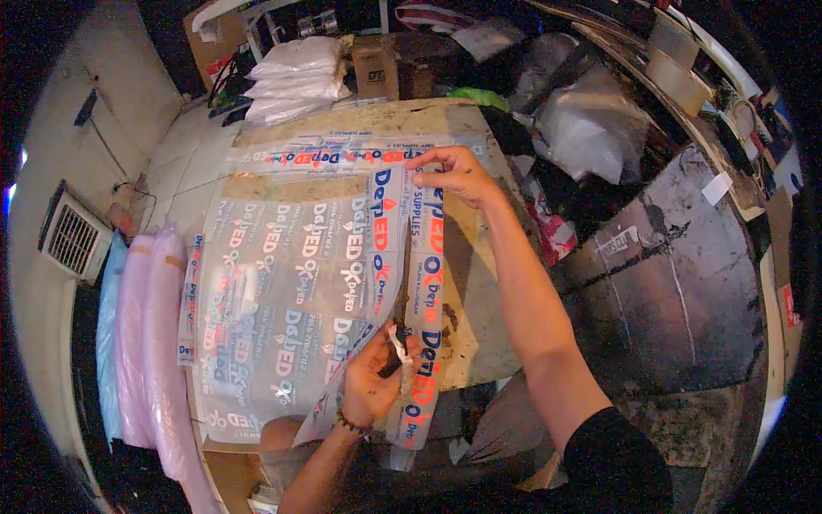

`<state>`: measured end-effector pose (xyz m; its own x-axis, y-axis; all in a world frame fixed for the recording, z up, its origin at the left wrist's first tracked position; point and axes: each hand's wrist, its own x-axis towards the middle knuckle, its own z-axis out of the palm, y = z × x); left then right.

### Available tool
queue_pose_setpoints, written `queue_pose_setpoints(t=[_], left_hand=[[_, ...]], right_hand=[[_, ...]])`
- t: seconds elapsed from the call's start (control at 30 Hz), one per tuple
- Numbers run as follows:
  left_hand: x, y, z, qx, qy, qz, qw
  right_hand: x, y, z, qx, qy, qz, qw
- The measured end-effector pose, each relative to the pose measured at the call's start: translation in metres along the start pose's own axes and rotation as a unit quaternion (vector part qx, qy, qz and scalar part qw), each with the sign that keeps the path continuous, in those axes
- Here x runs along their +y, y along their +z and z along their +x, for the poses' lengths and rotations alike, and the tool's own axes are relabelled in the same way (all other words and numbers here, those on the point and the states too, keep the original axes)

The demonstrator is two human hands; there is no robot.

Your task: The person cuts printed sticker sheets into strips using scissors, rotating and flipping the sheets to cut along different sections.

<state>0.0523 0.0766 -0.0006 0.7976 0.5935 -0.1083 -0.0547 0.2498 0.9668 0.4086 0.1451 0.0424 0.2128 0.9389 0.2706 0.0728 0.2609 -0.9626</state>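
A clear plastic sheet (295, 300) printed with repeated red, blue and white lettering lies over the table. My left hand (372, 381), with a beaded bracelet at the wrist, is closed around a pair of scissors (403, 349). Pale wrapping covers part of the scissors' handles, and the dark blades point away from me along a slit in the plastic. Right of the slit runs a narrow printed strip (432, 317). At the far end of that strip, my right hand (458, 176) pinches the plastic between thumb and fingers.
Rolls of pink plastic (163, 343) and blue plastic (110, 343) stand at the left. Stacked white packs (295, 77) and a cardboard box (375, 68) sit beyond the table (479, 300). Bagged clear plastic (591, 124) and a dark panel (668, 274) are on the right.
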Motion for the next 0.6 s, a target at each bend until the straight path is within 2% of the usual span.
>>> queue_pose_setpoints(t=[0.13, 0.23, 0.6], left_hand=[[-0.003, 0.001, 0.004, 0.001, -0.011, -0.035, 0.999], [0.0, -0.001, 0.005, -0.007, 0.005, 0.014, 1.0], [0.007, -0.001, 0.01, -0.009, 0.012, -0.018, 1.0]], right_hand=[[-0.001, -0.002, 0.0, 0.003, -0.005, -0.014, 1.0], [-0.004, -0.001, -0.001, 0.009, -0.001, 0.005, 1.0], [-0.011, 0.002, -0.002, 0.001, -0.001, -0.005, 1.0]])
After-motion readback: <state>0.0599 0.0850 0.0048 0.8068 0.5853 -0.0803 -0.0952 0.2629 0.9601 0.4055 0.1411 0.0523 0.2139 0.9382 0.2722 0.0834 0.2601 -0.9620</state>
